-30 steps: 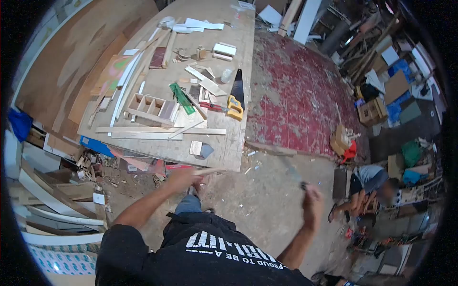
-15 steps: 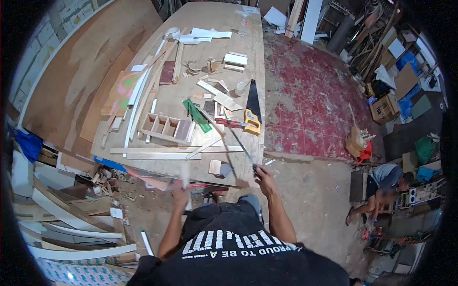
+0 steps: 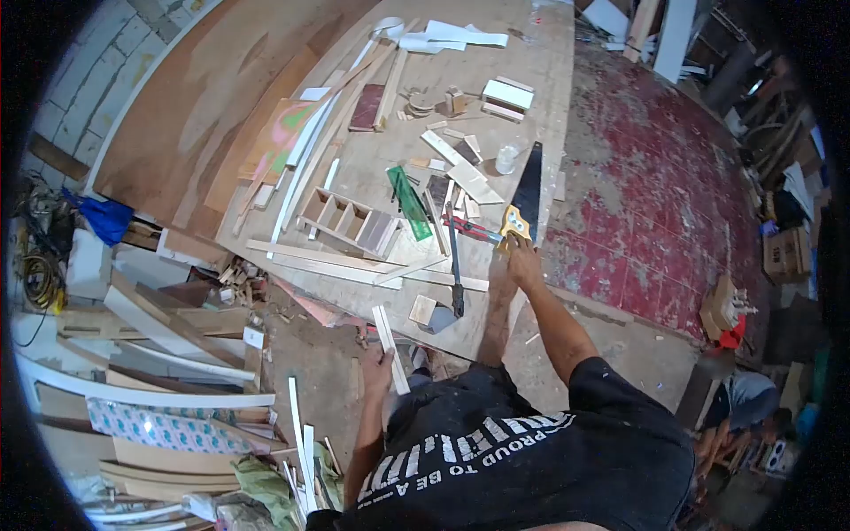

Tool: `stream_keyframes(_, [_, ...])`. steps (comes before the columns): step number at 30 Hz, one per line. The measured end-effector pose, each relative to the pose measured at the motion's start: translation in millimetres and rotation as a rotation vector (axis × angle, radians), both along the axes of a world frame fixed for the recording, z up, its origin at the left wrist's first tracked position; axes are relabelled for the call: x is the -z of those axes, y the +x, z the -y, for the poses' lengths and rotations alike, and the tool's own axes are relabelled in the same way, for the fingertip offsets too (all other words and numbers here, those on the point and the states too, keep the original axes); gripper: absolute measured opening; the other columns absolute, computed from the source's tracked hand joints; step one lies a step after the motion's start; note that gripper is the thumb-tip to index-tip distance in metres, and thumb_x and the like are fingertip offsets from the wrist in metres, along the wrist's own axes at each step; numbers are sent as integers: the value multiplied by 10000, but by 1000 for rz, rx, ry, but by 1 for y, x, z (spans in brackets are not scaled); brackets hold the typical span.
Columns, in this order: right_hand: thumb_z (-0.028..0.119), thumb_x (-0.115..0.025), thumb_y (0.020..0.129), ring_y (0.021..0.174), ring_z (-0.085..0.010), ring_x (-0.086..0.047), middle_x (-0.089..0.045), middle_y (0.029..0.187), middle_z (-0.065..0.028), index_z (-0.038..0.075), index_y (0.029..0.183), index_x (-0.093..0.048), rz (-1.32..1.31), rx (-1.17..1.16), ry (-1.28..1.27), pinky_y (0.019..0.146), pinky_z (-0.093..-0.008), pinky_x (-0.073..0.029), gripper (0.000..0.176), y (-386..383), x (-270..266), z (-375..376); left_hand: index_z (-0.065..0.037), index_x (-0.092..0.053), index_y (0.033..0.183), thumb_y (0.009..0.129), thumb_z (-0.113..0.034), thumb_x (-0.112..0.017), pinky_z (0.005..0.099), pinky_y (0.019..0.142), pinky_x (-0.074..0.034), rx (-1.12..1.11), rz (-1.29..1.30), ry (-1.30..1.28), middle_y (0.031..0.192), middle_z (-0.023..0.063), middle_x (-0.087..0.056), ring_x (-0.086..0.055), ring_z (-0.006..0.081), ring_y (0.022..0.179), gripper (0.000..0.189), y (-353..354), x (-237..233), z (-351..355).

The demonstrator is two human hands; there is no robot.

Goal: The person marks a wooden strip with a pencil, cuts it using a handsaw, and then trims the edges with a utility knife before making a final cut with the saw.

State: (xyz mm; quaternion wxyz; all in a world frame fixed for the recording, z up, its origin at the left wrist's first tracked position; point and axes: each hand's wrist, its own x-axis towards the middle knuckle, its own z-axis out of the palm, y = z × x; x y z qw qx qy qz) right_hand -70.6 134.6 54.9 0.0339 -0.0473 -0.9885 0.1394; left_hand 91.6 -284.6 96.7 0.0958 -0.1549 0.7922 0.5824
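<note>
Pale plywood workbench, strewn with offcuts; red, scuffed floor from 1 to 3 o'clock beyond its edge. Handsaw lies near that edge, toe toward 12, yellow handle nearest the body. Right hand is at the handle's near end, fingers curled; cannot tell how fully they close. Left hand, nearly closed, pinches a pale wood strip short of the bench edge, tip toward 11.

Handling, my judgement: seat the palm fully in the grip before lifting, wrist in line with the blade; raise the handle first, teeth turned from the forearm. Keep the strip low and well apart from the blade.

Containers: clear plastic cup just left of the blade, contents unreadable; a lift swung toward 11 might knock it. Compartmented wooden box at 9 to 10 from the right hand, compartments open upward, contents not made out. Cardboard box at 3 to 4, wood scraps poking out.
</note>
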Motion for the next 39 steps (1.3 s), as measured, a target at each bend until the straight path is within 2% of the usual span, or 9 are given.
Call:
stream_keyframes(4, [107, -722, 732, 1260, -345, -570, -584, 1352, -189, 52, 1572, -305, 213, -122, 1, 1041, -560, -419, 940, -18, 14, -15, -2, -663, 1014, 977, -127, -679, 286, 726, -472, -109, 114, -20, 837, 5, -629, -577, 110, 778, 131, 41, -21, -37])
stream_keyframes(12, [129, -698, 794, 1081, -320, -669, -691, 1171, -174, 44, 1525, -349, 70, -103, 48, 992, -540, -412, 815, -6, -35, -40, -1, -679, 1137, 954, -120, -684, 316, 780, -509, -145, 146, -53, 921, 73, -693, -640, 153, 843, 219, 47, -2, -95])
stream_keyframes(16, [67, -655, 815, 986, -371, -689, -714, 1069, -208, 32, 1495, -402, -22, -97, -1, 915, -524, -475, 726, 10, -70, -73, 14, -630, 1295, 943, -78, -671, 363, 954, -531, 242, 127, -119, 1154, 153, -732, -697, 237, 1085, 366, 16, 51, -122])
stream_keyframes(18, [43, -630, 843, 872, -439, -686, -709, 951, -250, 31, 1471, -457, -22, 15, -124, 761, -514, -537, 652, 23, -118, -80, -12, -694, 1174, 909, -163, -704, 394, 898, -548, 326, 132, -177, 1061, 198, -737, -718, 296, 1003, 305, -8, 2, -168])
stream_keyframes(21, [51, -625, 880, 851, -473, -672, -697, 916, -279, 35, 1461, -476, -128, 142, -348, 705, -535, -535, 599, 67, -154, -92, -5, -681, 1168, 904, -171, -708, 410, 896, -545, 473, 112, -152, 1045, 207, -736, -719, 302, 998, 312, -34, 27, -206])
stream_keyframes(22, [124, -656, 958, 861, -351, -728, -734, 1018, -221, 63, 1462, -505, -132, 239, -387, 795, -391, -566, 530, 84, -155, -95, -9, -680, 1152, 902, -171, -699, 426, 898, -544, 550, 129, -202, 1039, 219, -733, -714, 330, 1009, 299, -44, 28, -219])
stream_keyframes(28, [227, -676, 997, 1058, -204, -670, -732, 1117, -154, -27, 1338, -623, -319, 659, -767, 937, -357, -514, 429, 216, -166, -70, -29, -698, 1073, 867, -173, -675, 501, 913, -535, 707, 124, -328, 1023, 275, -714, -681, 457, 1026, 252, -82, 81, -262])
stream_keyframes(33, [223, -671, 1002, 1163, -215, -626, -699, 1221, -137, -55, 1329, -628, -320, 866, -810, 1021, -349, -473, 432, 290, -161, -9, 26, -679, 1018, 856, -172, -711, 522, 898, -541, 823, 93, -406, 1015, 290, -712, -691, 460, 1013, 258, -97, 54, -262])
stream_keyframes(39, [211, -671, 1003, 1158, -201, -624, -684, 1242, -145, -56, 1342, -620, -374, 1046, -932, 1019, -333, -477, 435, 311, -143, 67, 34, -558, 1210, 883, -231, -749, 525, 911, -542, 1010, -122, -542, 1162, 267, -652, -650, 460, 1088, 462, -110, 30, -245])
